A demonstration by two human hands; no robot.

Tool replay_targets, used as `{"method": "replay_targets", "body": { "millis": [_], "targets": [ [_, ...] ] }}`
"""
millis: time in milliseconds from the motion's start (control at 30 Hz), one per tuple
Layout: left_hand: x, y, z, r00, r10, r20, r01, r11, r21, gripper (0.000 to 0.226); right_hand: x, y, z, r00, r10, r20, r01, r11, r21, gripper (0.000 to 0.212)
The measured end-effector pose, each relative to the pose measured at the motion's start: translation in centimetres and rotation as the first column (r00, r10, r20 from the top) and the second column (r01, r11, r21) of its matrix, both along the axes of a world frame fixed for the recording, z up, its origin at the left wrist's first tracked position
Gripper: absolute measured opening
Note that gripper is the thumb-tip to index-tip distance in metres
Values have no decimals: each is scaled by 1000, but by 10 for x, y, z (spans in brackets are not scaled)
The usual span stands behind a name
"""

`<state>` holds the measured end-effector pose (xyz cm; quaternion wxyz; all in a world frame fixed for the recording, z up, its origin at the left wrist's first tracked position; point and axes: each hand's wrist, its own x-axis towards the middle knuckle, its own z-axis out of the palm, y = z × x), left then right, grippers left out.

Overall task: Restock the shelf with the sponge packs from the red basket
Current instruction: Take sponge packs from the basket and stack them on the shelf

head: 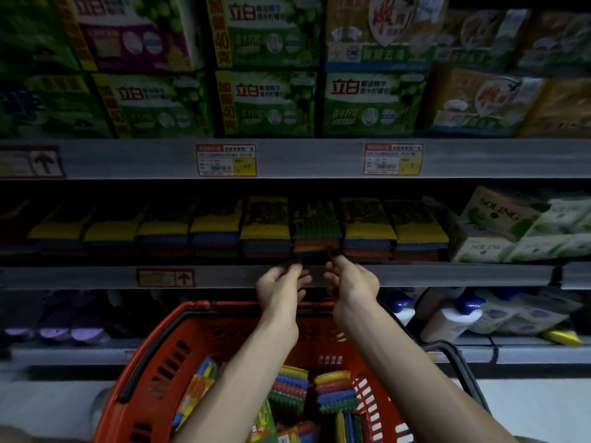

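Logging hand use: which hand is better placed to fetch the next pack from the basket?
Likely left: the left hand sits lower, at the shelf edge, while the right hand seems to touch the sponge pack.

fingertips: tips of left hand (pixel 281 282) and right hand (pixel 351 279) are lost in shadow at the shelf lip (pixel 96 278); contact with the sponge pack (pixel 315 231) just above them cannot be resolved.
price tags (pixel 226 160): print too small and blurred to read.
left-end packs (pixel 57 231): fade into dark; count unclear.
red basket (pixel 140 356): near side cut by bottom edge; forearms (pixel 249 378) cover part of its contents.
boxes (pixel 265 30): upper row cut by top edge.
purple items (pixel 80 327): dim, blurred; kind unclear.
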<state>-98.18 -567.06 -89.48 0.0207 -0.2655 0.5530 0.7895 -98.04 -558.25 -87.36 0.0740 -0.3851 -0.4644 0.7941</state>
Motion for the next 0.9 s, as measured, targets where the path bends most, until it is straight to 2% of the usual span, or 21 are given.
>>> {"method": "replay_targets", "body": {
  "millis": [367, 533, 667, 733, 800, 900],
  "targets": [
    [-2, 2, 4, 1000, 15, 10, -15, 1000, 12, 6, -5, -6, 2, 999, -24, 29, 26, 998, -51, 24],
    [-2, 3, 5, 1000, 15, 26, -16, 1000, 19, 34, -7, -7, 5, 997, -36, 63, 41, 996, -74, 18],
    [-3, 7, 5, 1000, 22, 22, -22, 1000, 6, 43, -7, -9, 4, 995, -56, 84, 61, 996, -65, 19],
    [-2, 9, 7, 1000, 1, 15, -1, 1000, -7, 36, -4, -9, 3, 995, -69, 78, 75, 995, -68, 20],
    [0, 9, 8, 1000, -29, 10, 29, 999, -27, 16, -3, -8, 0, 995, -72, 69, 76, 995, -60, 22],
    [3, 6, 13, 998, -70, -1, 70, 996, -53, 9, -3, -7, -1, 998, -43, 46, 45, 998, -52, 25]
  ]
}}
